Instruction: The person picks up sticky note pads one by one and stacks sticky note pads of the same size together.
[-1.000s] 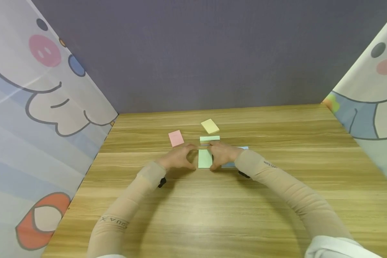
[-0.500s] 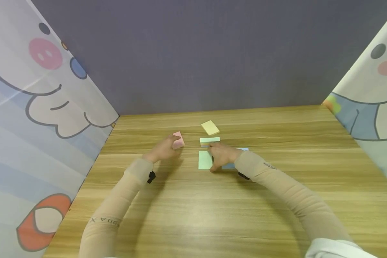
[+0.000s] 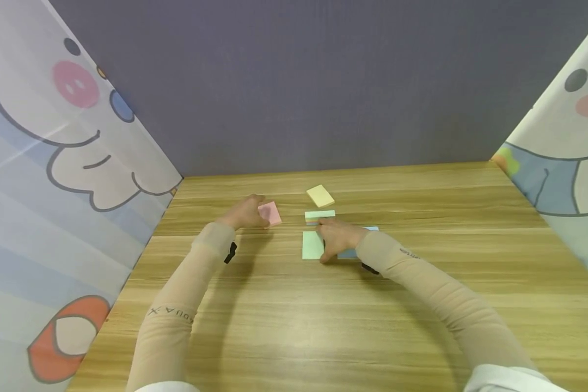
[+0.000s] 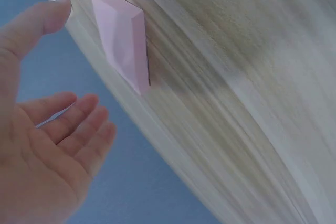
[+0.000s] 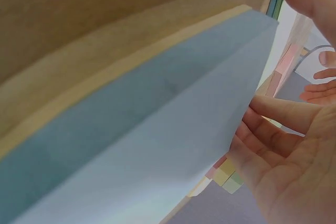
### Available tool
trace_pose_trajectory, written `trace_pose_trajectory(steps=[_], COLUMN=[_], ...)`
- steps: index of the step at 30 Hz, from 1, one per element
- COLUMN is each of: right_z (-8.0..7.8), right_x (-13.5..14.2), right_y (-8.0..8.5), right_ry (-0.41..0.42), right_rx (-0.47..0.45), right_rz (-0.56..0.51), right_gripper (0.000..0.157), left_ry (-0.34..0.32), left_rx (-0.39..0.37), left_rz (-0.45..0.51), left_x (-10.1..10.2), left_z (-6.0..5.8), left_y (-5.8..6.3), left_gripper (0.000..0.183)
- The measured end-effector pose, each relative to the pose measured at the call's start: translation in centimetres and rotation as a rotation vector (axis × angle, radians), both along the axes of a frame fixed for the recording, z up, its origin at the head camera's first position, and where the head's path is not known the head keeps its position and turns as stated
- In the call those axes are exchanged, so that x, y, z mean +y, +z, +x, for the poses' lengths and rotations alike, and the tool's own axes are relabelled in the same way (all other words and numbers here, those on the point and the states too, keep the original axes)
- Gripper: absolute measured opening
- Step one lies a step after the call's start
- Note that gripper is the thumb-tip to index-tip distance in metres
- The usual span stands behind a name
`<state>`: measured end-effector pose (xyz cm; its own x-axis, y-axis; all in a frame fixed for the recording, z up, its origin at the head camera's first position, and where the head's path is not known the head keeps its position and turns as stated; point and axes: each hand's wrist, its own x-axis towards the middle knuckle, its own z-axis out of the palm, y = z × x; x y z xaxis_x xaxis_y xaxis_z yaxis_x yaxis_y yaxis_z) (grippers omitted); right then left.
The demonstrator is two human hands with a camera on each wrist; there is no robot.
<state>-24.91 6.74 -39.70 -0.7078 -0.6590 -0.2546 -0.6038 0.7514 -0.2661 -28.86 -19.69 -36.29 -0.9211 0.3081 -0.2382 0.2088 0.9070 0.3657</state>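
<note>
In the head view my left hand (image 3: 245, 212) is beside a pink sticky note pad (image 3: 271, 214). The left wrist view shows its thumb and fingers spread apart, with the pink pad (image 4: 122, 40) lying beyond them. My right hand (image 3: 340, 238) spans the right end of a pale green sticky note pad (image 3: 312, 245), thumb at the near edge and fingers at the far edge, covering that end. A blue sticky note pad (image 3: 348, 254) lies partly hidden under this hand and wrist; in the right wrist view the blue pad (image 5: 173, 114) fills the foreground.
Behind the green pad sits a small stack with a mint top (image 3: 319, 214) and coloured layers along its front. A yellow sticky note pad (image 3: 320, 196) lies farther back. A grey panel (image 3: 333, 81) and printed side curtains (image 3: 44, 207) border the wooden table (image 3: 313, 326).
My left hand has left the green pad and moved left to the pink pad, covered part of it, then drawn slightly back. My right hand has stayed in place.
</note>
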Motion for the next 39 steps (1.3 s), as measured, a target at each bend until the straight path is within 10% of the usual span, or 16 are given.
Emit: trace_pose_trajectory(steps=[11,39], right_z=[0.0,-0.5], right_x=[0.1,0.7], right_y=[-0.1,-0.4], right_ry=[-0.014,-0.025], right_rx=[-0.011,-0.016], right_rz=[-0.004,-0.007], right_gripper=[0.069,0.070], left_ry=[0.017,-0.018], left_rx=[-0.014,-0.076], left_rz=[-0.204,-0.270], left_x=[0.5,2.8], left_z=[-1.1,-3.5], left_y=[-0.7,-2.1], left_gripper=[0.099,0.092])
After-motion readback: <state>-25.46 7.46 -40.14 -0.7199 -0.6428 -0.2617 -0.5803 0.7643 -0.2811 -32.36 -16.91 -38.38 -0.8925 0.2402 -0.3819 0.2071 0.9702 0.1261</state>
